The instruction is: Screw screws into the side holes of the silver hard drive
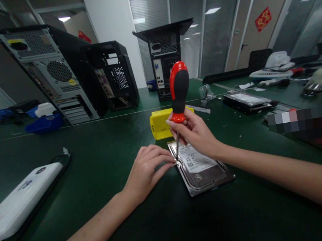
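A red and black screwdriver (180,89) stands nearly upright, its tip on the left edge of a silver hard drive (205,176) with a white label. My right hand (195,133) is closed round the lower end of its handle and the top of the shaft. Beside the screwdriver tip, my left hand (148,169) has its fingertips pressed together at the drive's left edge; whatever may be between them is too small to name. Just behind the drive is a yellow bin (158,125), partly hidden by my right hand and the screwdriver.
Computer cases (75,69) stand at the back left, and another case (158,72) at the back centre. A white power strip (23,199) with a black cable lies on the left of the green table (106,141). A second drive (247,99) and tools lie on the right.
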Demonstrator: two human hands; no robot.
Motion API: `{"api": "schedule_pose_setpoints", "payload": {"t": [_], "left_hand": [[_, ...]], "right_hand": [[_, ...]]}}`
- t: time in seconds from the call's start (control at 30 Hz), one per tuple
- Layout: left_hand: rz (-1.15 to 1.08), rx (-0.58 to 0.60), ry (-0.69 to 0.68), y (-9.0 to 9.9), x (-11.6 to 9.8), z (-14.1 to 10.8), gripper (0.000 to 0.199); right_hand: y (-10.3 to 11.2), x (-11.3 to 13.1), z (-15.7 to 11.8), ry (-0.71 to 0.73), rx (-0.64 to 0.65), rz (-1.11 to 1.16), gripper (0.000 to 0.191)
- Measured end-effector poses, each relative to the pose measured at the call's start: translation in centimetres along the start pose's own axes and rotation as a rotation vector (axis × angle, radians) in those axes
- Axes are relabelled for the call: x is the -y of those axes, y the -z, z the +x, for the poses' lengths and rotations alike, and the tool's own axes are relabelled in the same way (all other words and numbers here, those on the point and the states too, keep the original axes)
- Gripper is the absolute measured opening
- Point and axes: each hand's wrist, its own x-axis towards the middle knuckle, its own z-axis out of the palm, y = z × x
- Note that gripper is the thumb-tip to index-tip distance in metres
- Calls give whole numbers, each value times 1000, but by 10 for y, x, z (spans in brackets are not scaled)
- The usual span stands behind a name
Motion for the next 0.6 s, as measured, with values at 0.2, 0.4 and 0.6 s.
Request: {"api": "schedule_pose_setpoints", "payload": {"t": [0.2, 0.4, 0.6], "left_hand": [[3, -19, -17, 0, 0, 1, 10], [17, -26, -29, 0, -2, 0, 10], [22, -19, -39, -1, 0, -1, 10]], "right_hand": [[-1, -3, -1, 15, 20, -2, 18], [-2, -2, -2, 33, 29, 3, 20], [-2, 1, 0, 22, 67, 27, 23]]}}
